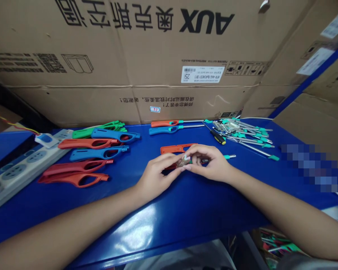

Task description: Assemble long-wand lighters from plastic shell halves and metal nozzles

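Observation:
My left hand [157, 173] and my right hand [212, 164] meet above the blue table. Thumbs and fingertips of both pinch a small translucent brownish part [183, 162] with a pale green and white end. Its exact kind is too small to make out. Just beyond the fingers lies an orange lighter shell half [171, 149]. A red shell piece shows in part beneath my hands. Past my right wrist sticks out a metal tube [229, 156] with a teal fitting, its other end hidden by the hand.
Green, blue and red lighter handles [92, 154] lie at left beside a white power strip [30, 162]. An orange lighter [165, 123] and a blue lighter [163, 130] lie behind. A screwdriver [218, 137] sits by piled metal tubes [246, 135]. Cardboard [146, 67] walls the back.

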A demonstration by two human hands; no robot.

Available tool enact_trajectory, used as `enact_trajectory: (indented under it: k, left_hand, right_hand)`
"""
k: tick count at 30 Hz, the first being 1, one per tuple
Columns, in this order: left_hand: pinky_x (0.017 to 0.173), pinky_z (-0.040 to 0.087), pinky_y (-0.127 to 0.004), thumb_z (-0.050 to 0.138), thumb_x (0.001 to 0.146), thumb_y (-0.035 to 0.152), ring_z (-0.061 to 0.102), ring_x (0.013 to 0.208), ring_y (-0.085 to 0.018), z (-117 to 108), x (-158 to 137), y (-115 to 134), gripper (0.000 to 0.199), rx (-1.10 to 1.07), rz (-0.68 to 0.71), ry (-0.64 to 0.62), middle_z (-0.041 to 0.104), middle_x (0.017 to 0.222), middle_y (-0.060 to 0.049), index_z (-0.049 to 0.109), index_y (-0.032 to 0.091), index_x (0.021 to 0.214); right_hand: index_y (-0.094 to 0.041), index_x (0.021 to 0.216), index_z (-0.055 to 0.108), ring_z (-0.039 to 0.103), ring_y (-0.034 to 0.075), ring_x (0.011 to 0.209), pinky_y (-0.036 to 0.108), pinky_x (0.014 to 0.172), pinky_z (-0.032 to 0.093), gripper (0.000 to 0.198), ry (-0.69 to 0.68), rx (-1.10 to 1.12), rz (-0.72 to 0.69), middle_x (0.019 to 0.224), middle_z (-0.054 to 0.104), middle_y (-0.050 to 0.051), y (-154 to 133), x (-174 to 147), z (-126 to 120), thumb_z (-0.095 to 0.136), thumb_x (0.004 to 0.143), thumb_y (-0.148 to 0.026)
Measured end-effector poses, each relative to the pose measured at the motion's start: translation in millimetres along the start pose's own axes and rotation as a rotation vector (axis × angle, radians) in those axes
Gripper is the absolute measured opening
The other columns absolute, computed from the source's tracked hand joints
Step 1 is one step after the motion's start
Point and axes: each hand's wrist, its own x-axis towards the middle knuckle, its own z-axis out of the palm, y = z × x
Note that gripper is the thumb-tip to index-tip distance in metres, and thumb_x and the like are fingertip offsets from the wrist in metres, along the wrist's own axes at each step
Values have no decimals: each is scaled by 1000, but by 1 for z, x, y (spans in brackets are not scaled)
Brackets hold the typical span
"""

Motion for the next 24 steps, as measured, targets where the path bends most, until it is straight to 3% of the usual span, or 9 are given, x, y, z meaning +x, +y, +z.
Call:
enact_trajectory:
  k: [5, 10, 17, 21, 24]
  left_hand:
    - [75, 57, -23, 71, 89, 17, 67, 81, -13, -2, 1, 0, 18, -11, -52, 17, 70, 93, -4, 76, 20, 107]
    - [76, 57, -27, 69, 92, 23, 65, 80, -15, -1, 1, 0, 20, 4, -83, -11, 69, 94, -4, 76, 22, 111]
    - [74, 54, -26, 66, 94, 26, 64, 81, -15, -1, 2, -1, 19, 26, -132, -8, 69, 94, -5, 75, 20, 110]
    - [89, 52, -29, 56, 100, 26, 66, 99, -18, -2, 2, -4, 24, 40, -163, 28, 70, 108, -7, 69, 19, 119]
    - [92, 51, -30, 47, 104, 26, 65, 98, -17, -4, 2, -5, 25, 50, -181, 25, 69, 103, -6, 68, 17, 113]
  right_hand:
    - [-21, 106, 65, 50, 9, 56, 26, 55, 47, 22, 22, -317, -174, 89, 64, 4, -1, -1, -10, 73, 88, -33]
    - [-22, 100, 64, 54, 12, 62, 27, 58, 45, 13, -28, -462, -202, 93, 69, 6, 0, -1, -13, 65, 93, -34]
    - [-21, 96, 64, 56, 12, 67, 26, 61, 45, 13, -64, -494, -176, 91, 67, 5, -2, 0, -18, 64, 93, -34]
    - [-22, 102, 65, 61, 14, 76, 26, 66, 47, 16, -225, -620, -125, 103, 66, 5, -4, 0, -26, 63, 92, -34]
    - [-22, 106, 66, 65, 17, 87, 29, 74, 50, 18, -336, -656, -100, 114, 64, 7, -2, 0, -29, 63, 92, -33]
